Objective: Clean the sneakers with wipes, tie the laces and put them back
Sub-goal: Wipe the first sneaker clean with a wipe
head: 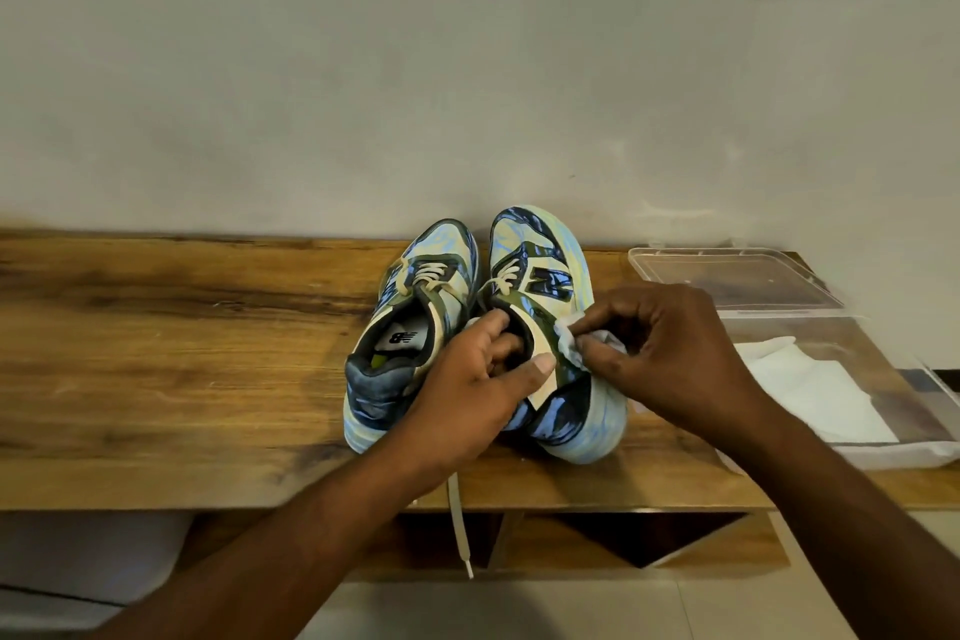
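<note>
**Two sneakers on the shelf, you're wiping the right one**

Two sneakers sit side by side on the wooden shelf top [156,327], toes pointing far toward the wall [467,68], heels near you. Left sneaker [410,327] stands free, nobody touching it, laces loose at the tongue. One lace end [460,520] hangs off the near edge of the shelf and dangles down in front of the opening below.

Your left hand [478,390] grips the right sneaker [550,327] at the collar: fingers curled down inside the opening, thumb pressed on the outside of the cream panel. Your right hand [670,353] is just right of that, fingers curled, pinching a crumpled white wipe [571,343] against the sneaker's right side near the collar.

Far right, a clear plastic lid [727,276] lies flat near the wall. Nearer you, a clear plastic box [883,379] sits at the shelf's right end with flat white wipes [810,390] inside. Box is just beside your right wrist; can't tell if they touch.
</note>
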Available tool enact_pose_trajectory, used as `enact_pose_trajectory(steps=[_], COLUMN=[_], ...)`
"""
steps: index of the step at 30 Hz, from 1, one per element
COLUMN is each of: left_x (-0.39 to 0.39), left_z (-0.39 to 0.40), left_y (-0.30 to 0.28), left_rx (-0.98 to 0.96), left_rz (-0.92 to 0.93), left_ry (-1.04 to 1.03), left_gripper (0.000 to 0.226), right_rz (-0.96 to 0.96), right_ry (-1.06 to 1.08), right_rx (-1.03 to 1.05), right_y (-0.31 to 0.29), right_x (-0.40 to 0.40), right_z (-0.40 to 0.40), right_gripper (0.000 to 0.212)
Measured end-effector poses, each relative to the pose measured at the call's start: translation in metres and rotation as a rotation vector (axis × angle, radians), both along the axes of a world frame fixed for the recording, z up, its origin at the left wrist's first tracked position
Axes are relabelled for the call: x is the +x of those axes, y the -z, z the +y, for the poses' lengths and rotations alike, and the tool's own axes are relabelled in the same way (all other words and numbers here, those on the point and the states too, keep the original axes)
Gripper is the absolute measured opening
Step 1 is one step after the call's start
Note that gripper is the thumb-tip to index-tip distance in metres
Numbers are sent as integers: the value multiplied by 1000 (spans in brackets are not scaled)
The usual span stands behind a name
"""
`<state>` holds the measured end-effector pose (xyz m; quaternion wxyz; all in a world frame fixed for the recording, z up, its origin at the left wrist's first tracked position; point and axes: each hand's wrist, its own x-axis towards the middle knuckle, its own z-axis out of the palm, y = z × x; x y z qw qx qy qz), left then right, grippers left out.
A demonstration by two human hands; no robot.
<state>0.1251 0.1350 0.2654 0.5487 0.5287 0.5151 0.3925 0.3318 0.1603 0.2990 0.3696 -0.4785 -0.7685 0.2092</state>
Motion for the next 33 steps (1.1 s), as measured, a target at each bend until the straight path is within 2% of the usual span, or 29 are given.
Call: enact_pose_trajectory(steps=[5,8,10,13,18,22,24,27,29,31,33], left_x=[3,8,15,23,19,7,3,3,4,5,4], left_z=[-17,-38,-47,-49,-40,-34,-32,-32,-31,-29,-27], left_y=[-6,3,11,18,17,20,23,26,26,27,28], left_rx=[305,388,330,199,200,138,119,103,96,93,99], left_rz=[329,357,317,139,-19,-146,-191,-257,-292,-324,-340], left_ry=[-256,-354,-383,-375,-374,-323,-296,-246,-232,-241,-257], left_gripper=[70,74,74,67,52,45,47,51,51,46,42], right_rz=[43,38,74,118,201,73,40,82,115,125,56], right_ry=[41,66,76,84,31,-75,-32,99,113,33,-87], right_rx=[-25,-43,-80,-76,10,23,24,44,53,58,95], right_y=[7,9,10,15,18,11,10,11,11,10,9], right_x=[-2,6,7,-5,-25,-17,-9,-2,-8,-18,-26], right_z=[-1,-1,-2,-9,-22,-22,-16,-6,-7,-15,-25], right_gripper=[17,14,13,13,19,16,18,19,18,17,16])
